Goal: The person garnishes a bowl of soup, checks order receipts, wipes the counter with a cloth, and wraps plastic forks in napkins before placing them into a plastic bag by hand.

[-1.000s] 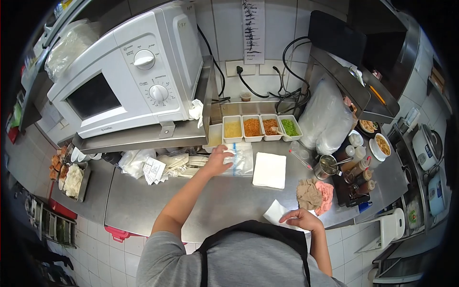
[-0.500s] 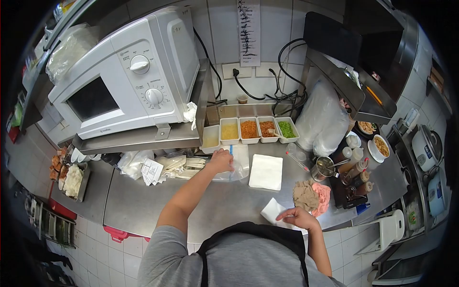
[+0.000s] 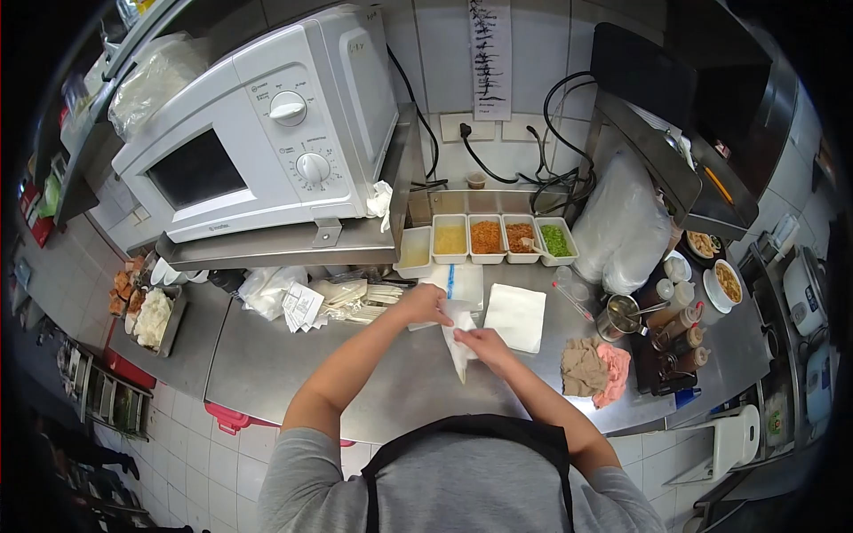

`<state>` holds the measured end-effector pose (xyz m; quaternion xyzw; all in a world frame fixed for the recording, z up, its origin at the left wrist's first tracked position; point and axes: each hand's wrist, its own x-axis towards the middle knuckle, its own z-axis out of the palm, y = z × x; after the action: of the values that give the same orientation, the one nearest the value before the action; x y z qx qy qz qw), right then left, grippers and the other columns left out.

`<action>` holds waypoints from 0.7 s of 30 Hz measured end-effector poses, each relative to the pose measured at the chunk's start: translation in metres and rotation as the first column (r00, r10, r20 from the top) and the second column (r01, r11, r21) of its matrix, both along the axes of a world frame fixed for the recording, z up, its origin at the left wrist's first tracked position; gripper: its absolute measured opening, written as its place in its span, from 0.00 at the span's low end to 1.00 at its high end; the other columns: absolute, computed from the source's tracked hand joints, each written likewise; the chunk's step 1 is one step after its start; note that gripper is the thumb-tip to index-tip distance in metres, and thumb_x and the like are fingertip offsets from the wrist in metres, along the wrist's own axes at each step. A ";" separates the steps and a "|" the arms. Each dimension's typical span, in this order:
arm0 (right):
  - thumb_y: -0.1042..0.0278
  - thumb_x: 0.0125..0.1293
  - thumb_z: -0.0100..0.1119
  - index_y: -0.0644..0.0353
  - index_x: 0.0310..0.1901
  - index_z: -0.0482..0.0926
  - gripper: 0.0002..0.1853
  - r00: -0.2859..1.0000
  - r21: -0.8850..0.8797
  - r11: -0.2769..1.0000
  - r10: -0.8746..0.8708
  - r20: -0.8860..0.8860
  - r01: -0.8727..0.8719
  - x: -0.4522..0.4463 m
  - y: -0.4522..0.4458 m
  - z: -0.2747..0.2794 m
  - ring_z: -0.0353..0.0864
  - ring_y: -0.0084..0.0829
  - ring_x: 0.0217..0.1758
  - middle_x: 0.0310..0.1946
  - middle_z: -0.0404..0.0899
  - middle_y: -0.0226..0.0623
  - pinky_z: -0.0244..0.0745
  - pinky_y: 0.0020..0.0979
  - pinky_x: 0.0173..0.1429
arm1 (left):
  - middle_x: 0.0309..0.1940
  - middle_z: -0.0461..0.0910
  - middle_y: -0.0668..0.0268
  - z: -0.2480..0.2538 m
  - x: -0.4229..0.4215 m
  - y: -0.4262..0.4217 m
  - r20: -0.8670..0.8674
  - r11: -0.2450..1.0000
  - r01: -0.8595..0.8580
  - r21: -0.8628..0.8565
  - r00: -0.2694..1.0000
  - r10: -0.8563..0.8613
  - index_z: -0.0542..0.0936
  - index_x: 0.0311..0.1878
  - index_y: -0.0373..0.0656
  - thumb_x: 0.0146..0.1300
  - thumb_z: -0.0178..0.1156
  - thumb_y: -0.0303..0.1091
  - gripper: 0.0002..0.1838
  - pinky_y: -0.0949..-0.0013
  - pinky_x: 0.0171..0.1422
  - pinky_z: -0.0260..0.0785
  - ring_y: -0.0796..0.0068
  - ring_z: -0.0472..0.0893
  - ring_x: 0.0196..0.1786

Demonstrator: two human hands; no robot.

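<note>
Above the middle of the steel counter, my two hands meet around a folded white paper napkin point(image 3: 460, 349), which hangs with its narrow end pointing down. My right hand point(image 3: 482, 344) is closed on the napkin's side. Fingers pinched, my left hand point(image 3: 426, 305) grips the upper end, where a thin translucent plastic bag point(image 3: 457, 311) seems to show; where bag and napkin divide is hard to make out. Just behind lies a stack of clear plastic bags point(image 3: 468, 282) with a blue stripe. Right of my hands is a pile of white paper sheets point(image 3: 515, 318).
Food tubs point(image 3: 486, 237) line the back wall. A microwave point(image 3: 267, 133) stands on a shelf at left, above packets of wooden sticks point(image 3: 355, 298). At right are crumpled cloths point(image 3: 595, 369), a metal cup point(image 3: 617, 317) and sauce bottles point(image 3: 680, 333).
My right hand has moved up and left from the counter's front edge, bringing the white napkin to my left hand. My left hand has come off the bag stack, slightly nearer me.
</note>
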<state>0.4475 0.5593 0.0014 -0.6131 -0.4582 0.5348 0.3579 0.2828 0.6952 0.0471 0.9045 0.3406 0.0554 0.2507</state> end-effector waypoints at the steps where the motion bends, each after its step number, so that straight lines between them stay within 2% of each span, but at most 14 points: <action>1: 0.51 0.61 0.61 0.66 0.35 0.83 0.21 0.999 -0.006 0.999 -0.038 -0.002 0.038 -0.006 0.006 0.004 0.71 0.19 0.28 0.25 0.78 0.30 0.66 0.26 0.31 | 0.26 0.81 0.54 -0.002 0.003 -0.006 -0.001 0.999 0.018 0.047 1.000 -0.018 0.79 0.29 0.37 0.33 0.76 0.50 0.27 0.62 0.39 0.72 0.57 0.81 0.33; 4: 0.49 0.57 0.62 0.69 0.28 0.82 0.23 0.990 0.120 0.984 -0.137 0.020 0.133 -0.012 0.031 -0.027 0.74 0.24 0.24 0.20 0.79 0.38 0.67 0.30 0.30 | 0.25 0.80 0.56 -0.006 0.005 -0.013 -0.050 0.997 0.068 -0.024 0.996 -0.070 0.80 0.30 0.37 0.33 0.76 0.51 0.28 0.63 0.39 0.72 0.58 0.81 0.32; 5: 0.51 0.57 0.62 0.69 0.27 0.82 0.22 0.984 0.156 0.973 -0.178 0.021 0.172 -0.011 0.037 -0.040 0.74 0.24 0.23 0.19 0.78 0.38 0.67 0.30 0.29 | 0.25 0.80 0.57 -0.009 0.004 -0.012 -0.023 0.993 0.095 -0.068 0.995 -0.097 0.80 0.30 0.37 0.36 0.76 0.50 0.26 0.64 0.40 0.71 0.60 0.80 0.33; 7: 0.54 0.58 0.61 0.68 0.26 0.82 0.20 0.966 0.225 0.942 -0.258 0.023 0.247 -0.012 0.041 -0.052 0.74 0.26 0.21 0.17 0.77 0.39 0.67 0.31 0.28 | 0.27 0.81 0.57 -0.001 0.002 -0.002 -0.048 0.951 0.115 -0.286 0.990 -0.134 0.81 0.30 0.37 0.41 0.74 0.48 0.23 0.65 0.40 0.71 0.63 0.80 0.33; 8: 0.57 0.59 0.60 0.68 0.28 0.83 0.18 0.971 0.184 0.957 -0.235 0.047 0.223 -0.008 0.041 -0.058 0.72 0.24 0.21 0.19 0.78 0.37 0.66 0.29 0.28 | 0.28 0.81 0.57 0.002 0.000 0.004 -0.058 0.912 0.119 -0.393 0.986 -0.154 0.81 0.30 0.37 0.43 0.73 0.47 0.22 0.65 0.39 0.71 0.64 0.80 0.33; 11: 0.63 0.63 0.57 0.67 0.31 0.83 0.14 0.980 0.088 0.979 -0.189 0.062 0.183 -0.004 0.029 -0.040 0.70 0.20 0.22 0.22 0.79 0.31 0.65 0.25 0.28 | 0.31 0.80 0.58 -0.013 -0.004 0.036 0.157 0.880 0.156 -0.449 0.983 -0.095 0.81 0.29 0.38 0.51 0.69 0.42 0.15 0.66 0.39 0.71 0.64 0.80 0.36; 12: 0.64 0.63 0.56 0.68 0.31 0.83 0.14 0.981 0.081 0.979 -0.192 0.032 0.189 -0.003 0.024 -0.043 0.70 0.19 0.22 0.22 0.79 0.31 0.65 0.25 0.28 | 0.31 0.80 0.59 -0.007 0.000 0.039 0.116 0.971 0.021 -0.239 0.993 0.007 0.81 0.31 0.39 0.51 0.68 0.38 0.12 0.66 0.40 0.72 0.64 0.80 0.36; 13: 0.64 0.63 0.56 0.68 0.31 0.84 0.14 0.981 0.075 0.978 -0.194 0.003 0.193 -0.002 0.020 -0.046 0.70 0.19 0.22 0.22 0.79 0.31 0.65 0.25 0.28 | 0.31 0.80 0.59 0.007 0.005 0.036 0.100 0.993 -0.116 -0.011 0.988 0.117 0.82 0.32 0.40 0.51 0.67 0.34 0.09 0.66 0.40 0.72 0.63 0.79 0.36; 14: 0.64 0.63 0.56 0.68 0.32 0.84 0.14 0.982 0.070 0.980 -0.188 -0.002 0.187 -0.002 0.016 -0.049 0.70 0.19 0.22 0.22 0.79 0.31 0.65 0.24 0.28 | 0.31 0.80 0.60 0.020 0.009 0.031 0.112 0.944 -0.246 0.218 0.968 0.226 0.82 0.34 0.41 0.51 0.66 0.31 0.07 0.67 0.41 0.72 0.63 0.79 0.37; 16: 0.64 0.63 0.56 0.67 0.34 0.84 0.14 0.985 0.061 0.983 -0.172 -0.009 0.172 -0.001 0.008 -0.056 0.70 0.19 0.22 0.23 0.80 0.30 0.65 0.24 0.28 | 0.32 0.79 0.60 0.046 0.024 0.004 0.312 0.814 -0.302 0.497 0.937 0.157 0.80 0.37 0.42 0.51 0.64 0.29 0.09 0.64 0.41 0.72 0.61 0.79 0.39; 17: 0.64 0.63 0.56 0.66 0.34 0.84 0.13 0.987 0.062 0.988 -0.148 0.065 0.144 -0.001 0.005 -0.059 0.69 0.17 0.22 0.23 0.79 0.29 0.65 0.24 0.29 | 0.32 0.78 0.60 0.050 0.031 -0.007 0.397 0.713 -0.343 0.611 0.912 0.099 0.80 0.39 0.43 0.51 0.62 0.28 0.10 0.63 0.41 0.72 0.60 0.79 0.40; 20: 0.63 0.64 0.55 0.65 0.35 0.85 0.14 0.989 0.110 0.983 -0.147 0.020 0.144 -0.004 -0.002 -0.063 0.69 0.17 0.23 0.22 0.79 0.29 0.65 0.24 0.29 | 0.34 0.77 0.60 0.004 0.040 -0.029 0.313 0.861 -0.009 0.509 0.934 -0.175 0.77 0.43 0.43 0.53 0.59 0.28 0.12 0.60 0.40 0.72 0.58 0.78 0.40; 21: 0.63 0.64 0.55 0.65 0.35 0.85 0.14 0.991 0.093 0.987 -0.134 0.019 0.132 -0.004 -0.003 -0.059 0.69 0.17 0.23 0.23 0.79 0.29 0.65 0.24 0.30 | 0.35 0.76 0.59 -0.002 0.041 -0.037 0.215 0.910 0.037 0.413 0.967 -0.136 0.76 0.42 0.42 0.53 0.58 0.28 0.11 0.60 0.40 0.72 0.57 0.78 0.40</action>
<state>0.4439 0.5559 -0.0578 -0.6319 -0.4447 0.4805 0.4148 0.3236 0.6582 0.0449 0.9377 0.2484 0.2220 0.0989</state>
